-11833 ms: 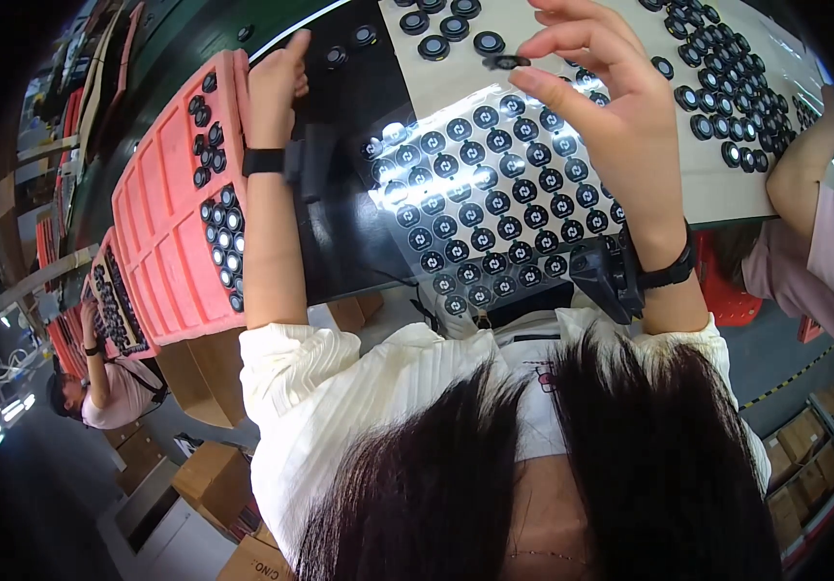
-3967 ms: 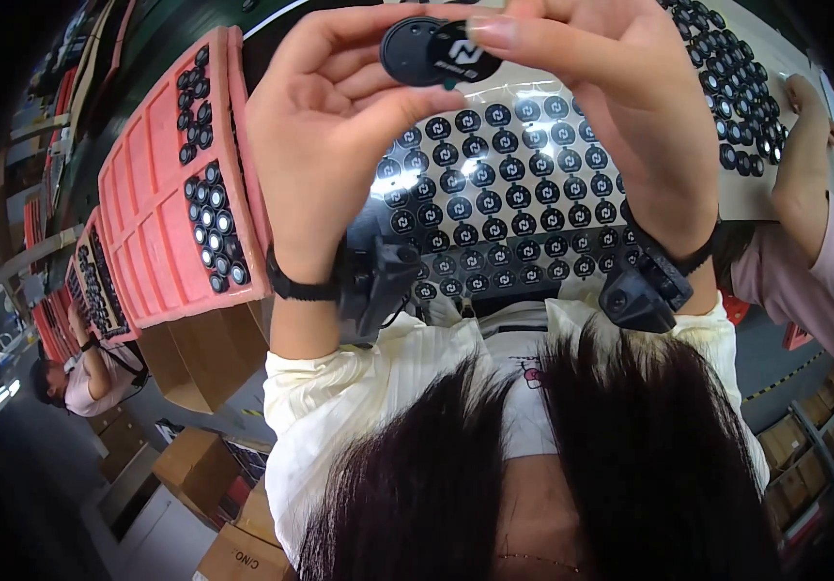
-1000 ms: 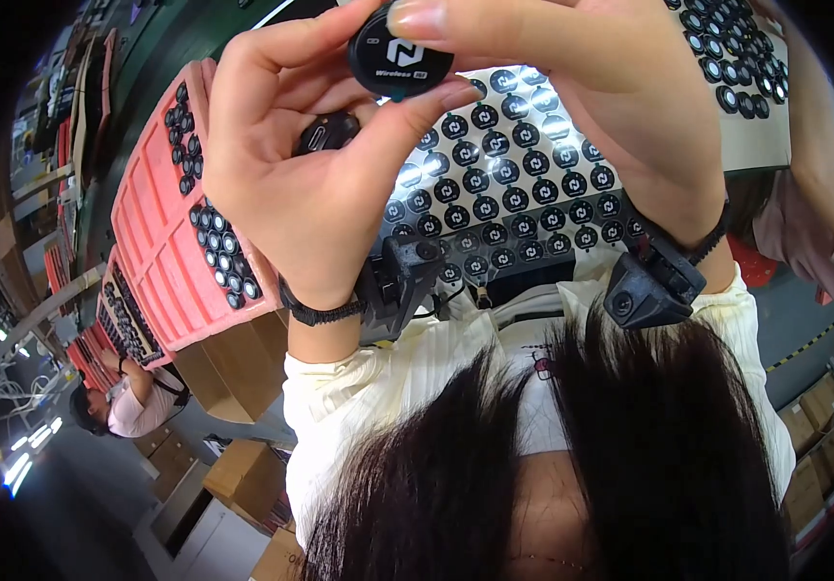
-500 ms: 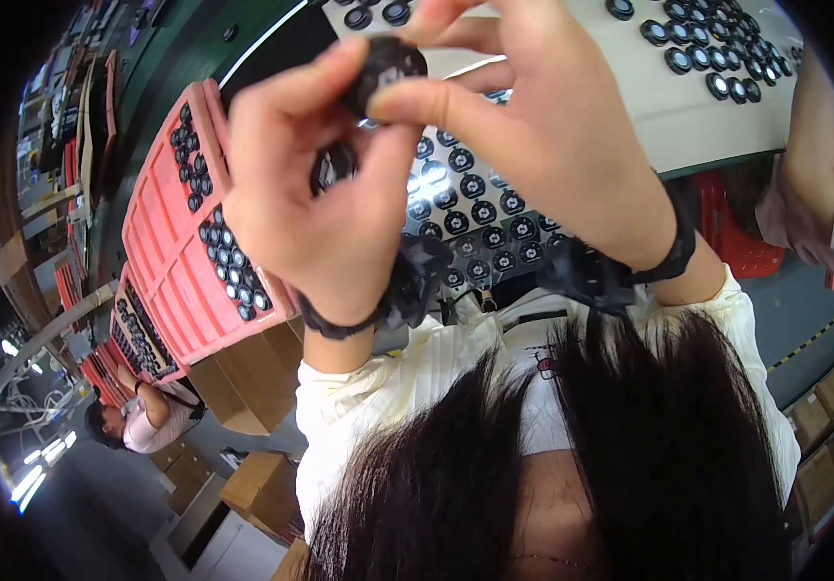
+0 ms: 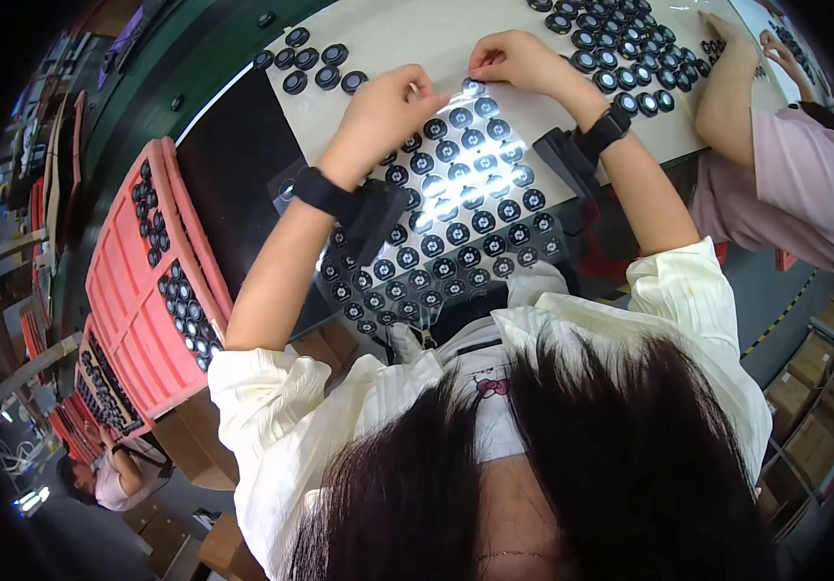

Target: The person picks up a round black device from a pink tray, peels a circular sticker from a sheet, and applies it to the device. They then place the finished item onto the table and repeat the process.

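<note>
A clear, glossy sheet (image 5: 433, 215) bearing rows of round black stickers lies in front of me, its near part hanging over the table edge. At its far edge, my right hand (image 5: 524, 66) pinches a round black sticker (image 5: 473, 86) between thumb and forefinger. My left hand (image 5: 385, 108) is closed, with its thumb and fingertips at the sheet's far left corner. Its palm side is hidden. Several round black parts with pale centres (image 5: 328, 77) sit on the table just beyond my left hand.
Many more round black parts (image 5: 620, 48) cluster at the far right, near a co-worker's arm (image 5: 727, 102). Pink trays (image 5: 141, 290) holding similar parts stand at left beside a black mat (image 5: 243, 145). A green surface (image 5: 199, 58) runs behind. Another person (image 5: 112, 474) is at lower left.
Both hands have moved down and away from close to the camera, and apart. The round black part they held up is no longer in them; they are now at the sticker sheet.
</note>
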Action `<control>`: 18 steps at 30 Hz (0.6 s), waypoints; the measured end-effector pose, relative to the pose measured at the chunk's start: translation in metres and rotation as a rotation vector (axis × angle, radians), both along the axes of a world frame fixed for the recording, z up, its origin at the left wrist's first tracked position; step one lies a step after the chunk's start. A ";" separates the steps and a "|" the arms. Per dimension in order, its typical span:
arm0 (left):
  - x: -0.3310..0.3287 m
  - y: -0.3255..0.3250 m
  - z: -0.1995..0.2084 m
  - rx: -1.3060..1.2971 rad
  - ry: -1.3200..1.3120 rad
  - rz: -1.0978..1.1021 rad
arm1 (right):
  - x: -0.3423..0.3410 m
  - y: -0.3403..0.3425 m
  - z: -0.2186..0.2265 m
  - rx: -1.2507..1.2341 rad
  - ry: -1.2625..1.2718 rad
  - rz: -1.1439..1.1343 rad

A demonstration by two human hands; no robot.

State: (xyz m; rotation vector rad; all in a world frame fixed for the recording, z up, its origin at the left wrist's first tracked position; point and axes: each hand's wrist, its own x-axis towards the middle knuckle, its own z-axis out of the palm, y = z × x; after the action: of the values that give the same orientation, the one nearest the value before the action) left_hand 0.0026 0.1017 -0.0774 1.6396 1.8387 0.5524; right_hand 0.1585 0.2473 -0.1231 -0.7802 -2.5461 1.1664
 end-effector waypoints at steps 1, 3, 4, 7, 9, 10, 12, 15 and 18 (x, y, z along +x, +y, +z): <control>0.006 0.003 -0.006 0.144 0.394 -0.058 | -0.003 0.000 0.002 0.025 -0.059 0.005; 0.015 0.006 -0.019 0.159 0.458 -0.079 | -0.008 0.001 0.004 0.071 -0.175 0.016; 0.018 0.006 -0.022 0.169 0.521 -0.107 | -0.009 0.003 0.004 0.069 -0.174 0.022; 0.021 0.009 -0.028 0.168 0.607 -0.130 | -0.011 0.009 0.002 0.122 -0.163 0.107; 0.021 0.011 -0.029 0.162 0.646 -0.132 | -0.008 0.013 0.004 0.071 -0.130 0.184; 0.021 0.011 -0.029 0.158 0.649 -0.130 | -0.005 0.016 0.007 0.025 -0.100 0.255; 0.016 0.009 -0.029 0.146 0.603 -0.129 | -0.007 0.009 0.024 -0.022 -0.069 0.346; 0.007 0.004 -0.026 0.205 0.570 -0.098 | 0.007 -0.013 0.051 -0.064 0.045 0.369; -0.011 0.006 -0.020 0.309 0.560 -0.070 | 0.022 -0.013 0.055 -0.032 0.188 0.224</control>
State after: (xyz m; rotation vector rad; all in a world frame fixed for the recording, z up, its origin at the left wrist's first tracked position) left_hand -0.0084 0.1077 -0.0975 2.2295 2.1503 0.3817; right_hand 0.1809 0.2346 -0.0684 -0.3767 -2.5096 1.2822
